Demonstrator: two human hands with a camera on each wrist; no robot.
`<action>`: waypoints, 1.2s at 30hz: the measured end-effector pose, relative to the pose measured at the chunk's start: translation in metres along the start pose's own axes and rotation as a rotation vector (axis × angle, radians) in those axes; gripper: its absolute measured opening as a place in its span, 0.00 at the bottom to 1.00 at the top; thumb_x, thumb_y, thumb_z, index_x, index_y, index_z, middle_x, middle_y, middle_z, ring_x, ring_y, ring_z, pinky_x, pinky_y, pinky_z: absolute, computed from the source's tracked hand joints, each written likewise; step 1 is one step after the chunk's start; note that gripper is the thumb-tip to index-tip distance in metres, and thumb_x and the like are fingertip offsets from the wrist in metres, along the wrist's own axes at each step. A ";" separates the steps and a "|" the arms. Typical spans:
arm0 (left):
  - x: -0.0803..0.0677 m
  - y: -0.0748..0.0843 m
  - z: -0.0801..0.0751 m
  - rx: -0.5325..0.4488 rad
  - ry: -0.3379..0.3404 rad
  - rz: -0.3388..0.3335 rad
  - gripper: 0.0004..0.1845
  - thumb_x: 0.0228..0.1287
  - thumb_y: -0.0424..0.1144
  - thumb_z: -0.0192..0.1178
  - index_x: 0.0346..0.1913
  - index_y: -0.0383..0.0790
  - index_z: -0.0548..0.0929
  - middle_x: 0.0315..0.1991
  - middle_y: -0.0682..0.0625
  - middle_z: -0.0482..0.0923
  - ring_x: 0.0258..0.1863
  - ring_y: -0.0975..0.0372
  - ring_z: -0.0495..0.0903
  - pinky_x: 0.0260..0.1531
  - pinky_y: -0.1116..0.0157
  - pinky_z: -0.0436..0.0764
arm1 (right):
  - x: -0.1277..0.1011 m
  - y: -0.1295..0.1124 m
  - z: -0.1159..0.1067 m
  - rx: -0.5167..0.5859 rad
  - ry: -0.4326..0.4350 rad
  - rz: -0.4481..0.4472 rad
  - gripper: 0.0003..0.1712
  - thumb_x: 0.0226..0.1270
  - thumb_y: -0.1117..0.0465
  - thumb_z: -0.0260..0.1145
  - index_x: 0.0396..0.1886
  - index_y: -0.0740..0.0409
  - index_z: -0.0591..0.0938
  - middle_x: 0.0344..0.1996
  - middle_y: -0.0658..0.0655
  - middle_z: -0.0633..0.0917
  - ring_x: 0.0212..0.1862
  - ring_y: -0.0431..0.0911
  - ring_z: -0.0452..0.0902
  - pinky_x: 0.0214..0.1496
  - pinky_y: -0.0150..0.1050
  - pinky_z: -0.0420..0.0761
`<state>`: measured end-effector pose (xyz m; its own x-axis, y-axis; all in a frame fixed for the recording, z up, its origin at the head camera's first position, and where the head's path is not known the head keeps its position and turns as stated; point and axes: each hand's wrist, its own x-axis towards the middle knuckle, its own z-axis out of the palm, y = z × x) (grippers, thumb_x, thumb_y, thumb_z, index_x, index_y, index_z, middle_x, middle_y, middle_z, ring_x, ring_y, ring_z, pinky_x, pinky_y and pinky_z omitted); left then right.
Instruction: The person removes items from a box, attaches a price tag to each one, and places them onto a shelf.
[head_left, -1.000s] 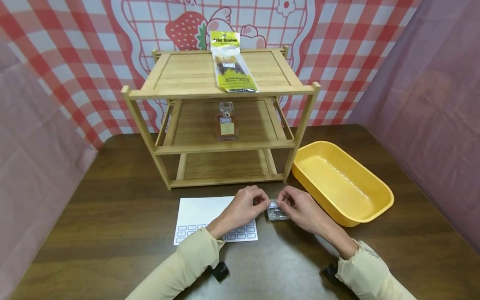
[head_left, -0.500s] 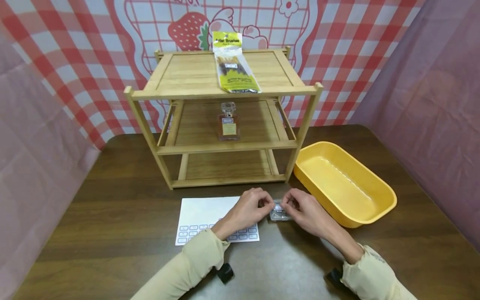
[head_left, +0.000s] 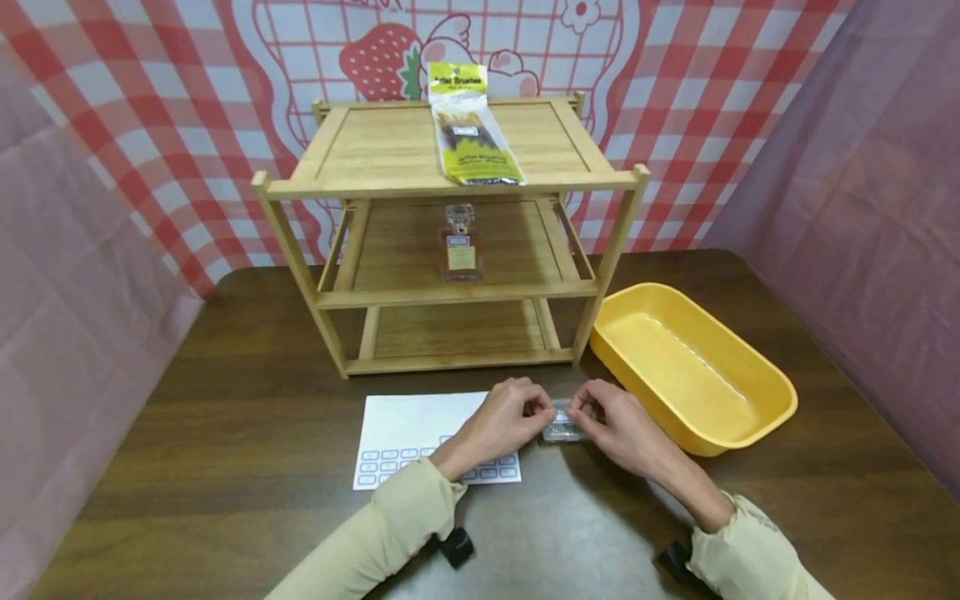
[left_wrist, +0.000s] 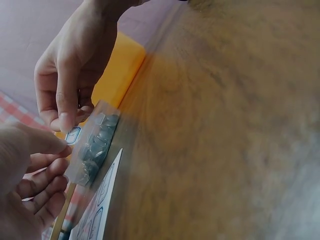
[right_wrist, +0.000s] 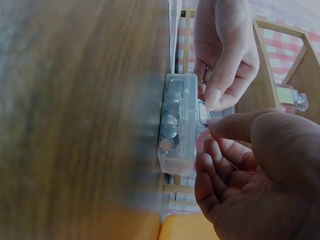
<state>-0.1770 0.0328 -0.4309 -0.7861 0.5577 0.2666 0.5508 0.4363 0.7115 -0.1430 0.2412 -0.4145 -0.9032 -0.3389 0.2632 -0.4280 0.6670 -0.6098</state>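
1. Your left hand (head_left: 504,421) rests over the label sheet (head_left: 408,433), thumb and forefinger pinching a small label (right_wrist: 203,113).
2. The clear box (head_left: 561,427) sits on the table (head_left: 225,400) between both hands.
3. Your right hand (head_left: 611,425) pinches the same label.

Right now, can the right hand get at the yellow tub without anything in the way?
Probably yes. The yellow tub sits open-topped on the table just right of the right hand, with bare tabletop between. That hand is busy pinching a sticker at the clear box, though.
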 end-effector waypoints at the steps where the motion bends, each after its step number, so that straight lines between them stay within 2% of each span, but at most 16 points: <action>1: 0.000 0.000 0.000 0.003 0.000 0.000 0.03 0.68 0.33 0.66 0.36 0.40 0.88 0.31 0.54 0.79 0.34 0.66 0.74 0.35 0.73 0.75 | 0.000 0.000 0.000 -0.001 0.001 0.000 0.10 0.66 0.73 0.71 0.34 0.57 0.80 0.28 0.47 0.77 0.31 0.38 0.72 0.31 0.33 0.76; 8: 0.003 0.002 0.002 0.021 0.012 0.011 0.03 0.66 0.32 0.67 0.34 0.40 0.88 0.30 0.54 0.78 0.33 0.65 0.74 0.34 0.72 0.75 | -0.001 0.001 0.000 -0.006 0.007 -0.002 0.10 0.65 0.74 0.72 0.33 0.57 0.80 0.28 0.46 0.77 0.31 0.38 0.73 0.31 0.33 0.77; 20: 0.003 0.004 0.002 0.046 0.005 -0.013 0.03 0.67 0.34 0.69 0.34 0.41 0.88 0.30 0.56 0.77 0.33 0.65 0.73 0.33 0.73 0.73 | -0.001 0.002 0.000 -0.022 0.013 0.008 0.10 0.65 0.73 0.71 0.34 0.57 0.80 0.28 0.47 0.76 0.30 0.38 0.71 0.30 0.33 0.75; 36: 0.003 0.002 0.004 0.051 0.013 0.005 0.03 0.66 0.34 0.69 0.34 0.40 0.87 0.29 0.56 0.76 0.32 0.65 0.72 0.33 0.73 0.73 | -0.002 0.002 0.001 -0.020 0.015 0.012 0.10 0.65 0.73 0.71 0.33 0.57 0.80 0.28 0.47 0.76 0.30 0.38 0.72 0.30 0.33 0.76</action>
<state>-0.1772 0.0384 -0.4317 -0.7865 0.5509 0.2792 0.5683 0.4688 0.6762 -0.1422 0.2426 -0.4171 -0.9085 -0.3210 0.2677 -0.4179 0.6839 -0.5980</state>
